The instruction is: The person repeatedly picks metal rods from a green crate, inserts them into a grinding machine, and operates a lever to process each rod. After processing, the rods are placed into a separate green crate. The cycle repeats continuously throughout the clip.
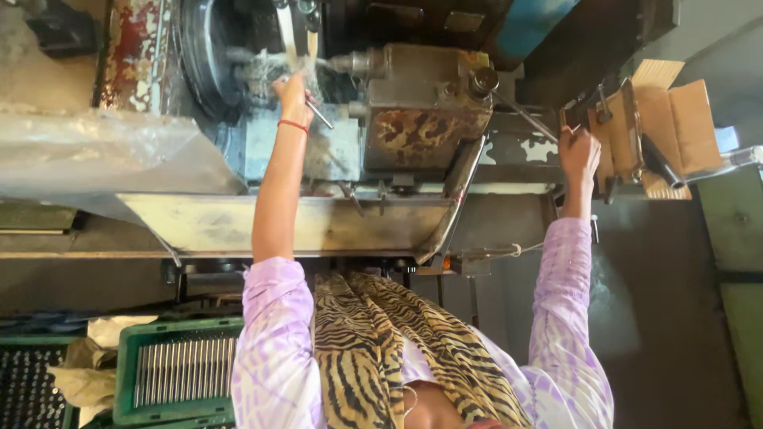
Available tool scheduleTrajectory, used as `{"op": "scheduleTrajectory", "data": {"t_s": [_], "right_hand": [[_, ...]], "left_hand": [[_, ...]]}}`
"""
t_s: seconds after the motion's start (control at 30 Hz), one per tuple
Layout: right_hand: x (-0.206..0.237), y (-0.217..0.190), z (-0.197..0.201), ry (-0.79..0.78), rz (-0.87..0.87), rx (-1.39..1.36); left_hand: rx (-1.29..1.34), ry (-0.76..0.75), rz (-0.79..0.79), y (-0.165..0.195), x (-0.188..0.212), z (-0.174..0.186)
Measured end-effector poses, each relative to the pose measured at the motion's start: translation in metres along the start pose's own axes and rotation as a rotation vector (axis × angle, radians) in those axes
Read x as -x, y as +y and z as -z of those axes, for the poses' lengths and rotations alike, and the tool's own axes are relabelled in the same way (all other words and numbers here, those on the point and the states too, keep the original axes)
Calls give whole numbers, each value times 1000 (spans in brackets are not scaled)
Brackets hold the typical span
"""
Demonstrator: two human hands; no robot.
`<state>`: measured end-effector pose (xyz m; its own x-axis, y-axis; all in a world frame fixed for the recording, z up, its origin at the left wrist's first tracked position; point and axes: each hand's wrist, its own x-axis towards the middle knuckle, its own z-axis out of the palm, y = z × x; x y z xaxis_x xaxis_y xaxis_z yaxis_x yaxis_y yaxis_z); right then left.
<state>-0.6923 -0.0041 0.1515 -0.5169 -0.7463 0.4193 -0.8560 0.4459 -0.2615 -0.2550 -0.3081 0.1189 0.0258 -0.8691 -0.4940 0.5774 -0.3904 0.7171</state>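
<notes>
My left hand (292,97), with a red thread round the wrist, reaches up to the lathe chuck (208,56). It is closed on a thin metal rod (319,116), and coolant is streaming over the fingers. My right hand (579,155) is stretched out to the right and grips a dark lever handle (574,119) on the machine's side. Between the two hands sits the rusty, paint-chipped tool block (421,111).
A metal chip tray (238,226) runs under the machine. At lower left a green crate (179,373) holds several metal rods, beside a black tray (28,389). Clear plastic sheeting (95,155) hangs at left. Cardboard (675,119) stands behind the lever.
</notes>
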Motion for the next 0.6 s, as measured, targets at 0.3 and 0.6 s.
{"op": "scheduleTrajectory", "data": {"t_s": [0.3,0.6], "right_hand": [[3,19,-26,-41,-289,198],[8,39,-42,39,-222,187]], "left_hand": [[2,-33,-34,-7,-34,-2],[16,70,31,-18,-58,4]]}}
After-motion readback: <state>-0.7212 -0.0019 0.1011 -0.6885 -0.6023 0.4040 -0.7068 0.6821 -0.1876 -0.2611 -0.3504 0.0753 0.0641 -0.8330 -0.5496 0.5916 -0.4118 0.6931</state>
